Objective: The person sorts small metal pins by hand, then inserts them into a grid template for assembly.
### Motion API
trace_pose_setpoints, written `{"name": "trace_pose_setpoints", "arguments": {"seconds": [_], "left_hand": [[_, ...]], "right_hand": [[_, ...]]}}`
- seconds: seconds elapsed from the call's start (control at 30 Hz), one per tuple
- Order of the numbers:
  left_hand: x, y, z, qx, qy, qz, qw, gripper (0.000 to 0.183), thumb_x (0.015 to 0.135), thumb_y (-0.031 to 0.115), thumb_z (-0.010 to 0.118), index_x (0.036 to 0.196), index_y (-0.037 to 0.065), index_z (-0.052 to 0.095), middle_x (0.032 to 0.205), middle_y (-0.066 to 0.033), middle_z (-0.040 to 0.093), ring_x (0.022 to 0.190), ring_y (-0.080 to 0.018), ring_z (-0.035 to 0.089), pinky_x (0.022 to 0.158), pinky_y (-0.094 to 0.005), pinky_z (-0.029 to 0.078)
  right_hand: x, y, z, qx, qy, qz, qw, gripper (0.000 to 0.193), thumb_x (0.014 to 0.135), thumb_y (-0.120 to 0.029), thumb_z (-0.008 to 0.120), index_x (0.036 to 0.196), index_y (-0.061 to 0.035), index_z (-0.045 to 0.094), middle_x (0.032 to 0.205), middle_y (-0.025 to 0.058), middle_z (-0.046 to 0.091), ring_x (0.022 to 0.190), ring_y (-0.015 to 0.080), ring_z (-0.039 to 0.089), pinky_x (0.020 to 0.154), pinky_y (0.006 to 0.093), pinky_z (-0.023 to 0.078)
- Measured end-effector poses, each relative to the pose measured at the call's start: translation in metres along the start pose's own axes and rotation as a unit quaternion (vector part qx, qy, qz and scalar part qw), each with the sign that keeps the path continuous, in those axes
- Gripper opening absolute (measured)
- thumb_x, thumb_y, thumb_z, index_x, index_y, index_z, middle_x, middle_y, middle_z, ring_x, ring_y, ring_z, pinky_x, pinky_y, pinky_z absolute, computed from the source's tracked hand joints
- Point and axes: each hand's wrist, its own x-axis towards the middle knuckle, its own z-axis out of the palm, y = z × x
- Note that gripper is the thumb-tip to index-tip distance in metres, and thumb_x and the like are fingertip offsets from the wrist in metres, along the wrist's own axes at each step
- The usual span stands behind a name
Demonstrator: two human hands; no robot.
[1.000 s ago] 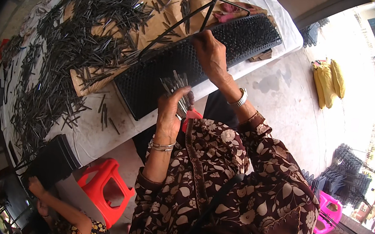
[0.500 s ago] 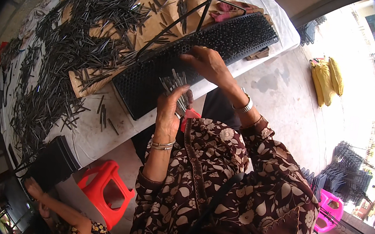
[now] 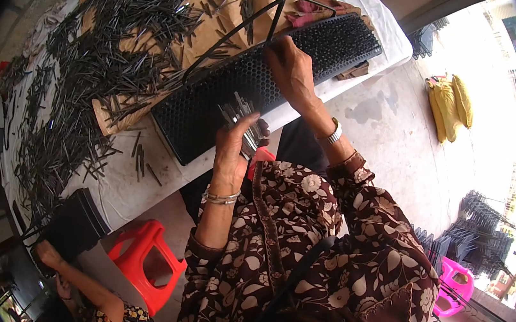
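My left hand [image 3: 231, 148] is closed round a bundle of thin metal strips [image 3: 239, 108], held just in front of the near edge of a long black tray [image 3: 195, 118]. Round holes cover the tray in a honeycomb pattern, and its far right part looks filled with dark ends. Over the tray's middle, my right hand [image 3: 293, 75] points down with its fingers pinched together at the surface. What those fingers hold, if anything, is hidden. A large heap of dark thin strips [image 3: 117, 47] lies beyond the tray to the left.
Brown paper [image 3: 221, 18] covers part of the white-covered table [image 3: 162, 178]. A black metal frame [image 3: 242, 30] rises behind the tray. A red stool [image 3: 157, 277] stands at lower left, near a co-worker's arm [image 3: 84, 291]. Yellow sacks [image 3: 448, 110] and a pink stool [image 3: 453, 288] are on the right.
My right hand has moved farther away across the tray, and its fingers have lowered to the surface. My left hand stays nearly in place with the metal strips.
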Motion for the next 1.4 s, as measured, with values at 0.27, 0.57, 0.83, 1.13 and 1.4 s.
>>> {"name": "trace_pose_setpoints", "arguments": {"seconds": [0.27, 0.57, 0.83, 1.13, 1.4], "left_hand": [[-0.001, 0.002, 0.001, 0.013, -0.007, -0.019, 1.000, 0.018, 0.081, 0.018, 0.072, 0.092, 0.005, 0.066, 0.072, -0.0049, 0.065, 0.059, -0.0124, 0.060, 0.052, -0.0248, 0.046], [-0.002, 0.000, 0.003, 0.041, 0.001, 0.000, 0.999, 0.015, 0.081, 0.014, 0.072, 0.090, 0.005, 0.064, 0.071, -0.0063, 0.065, 0.056, -0.0128, 0.060, 0.046, -0.0233, 0.043], [-0.005, 0.000, 0.004, 0.046, -0.002, -0.003, 0.999, 0.017, 0.081, 0.014, 0.072, 0.091, 0.004, 0.063, 0.071, -0.0068, 0.066, 0.056, -0.0129, 0.060, 0.045, -0.0235, 0.044], [-0.001, -0.004, 0.003, 0.077, -0.036, 0.017, 0.996, 0.016, 0.081, 0.011, 0.072, 0.092, 0.003, 0.064, 0.071, -0.0070, 0.066, 0.057, -0.0134, 0.061, 0.046, -0.0244, 0.045], [0.003, -0.004, -0.001, 0.015, -0.012, -0.030, 0.999, 0.021, 0.081, 0.017, 0.072, 0.095, 0.004, 0.065, 0.080, -0.0097, 0.069, 0.061, -0.0138, 0.063, 0.052, -0.0250, 0.050]], "right_hand": [[0.006, 0.023, 0.021, -0.050, -0.040, -0.045, 0.997, 0.012, 0.084, -0.009, 0.063, 0.092, -0.0023, 0.058, 0.079, 0.0165, 0.061, 0.075, 0.0363, 0.062, 0.065, 0.0414, 0.049], [0.011, 0.011, 0.009, -0.143, -0.121, -0.084, 0.979, 0.018, 0.084, -0.017, 0.065, 0.101, -0.0102, 0.066, 0.086, 0.0136, 0.060, 0.084, 0.0319, 0.061, 0.069, 0.0395, 0.050], [-0.008, -0.007, -0.019, 0.052, -0.205, 0.098, 0.972, 0.017, 0.087, -0.019, 0.066, 0.095, -0.0044, 0.068, 0.088, 0.0100, 0.060, 0.083, 0.0240, 0.062, 0.068, 0.0334, 0.049], [-0.017, -0.025, -0.036, 0.267, -0.313, 0.150, 0.899, 0.018, 0.086, -0.013, 0.065, 0.097, 0.0012, 0.064, 0.088, 0.0074, 0.064, 0.082, 0.0125, 0.059, 0.072, 0.0273, 0.047], [0.002, 0.006, 0.001, 0.012, 0.057, -0.007, 0.998, 0.014, 0.087, -0.008, 0.062, 0.093, 0.0000, 0.053, 0.079, 0.0183, 0.063, 0.070, 0.0323, 0.064, 0.062, 0.0374, 0.049]]}}
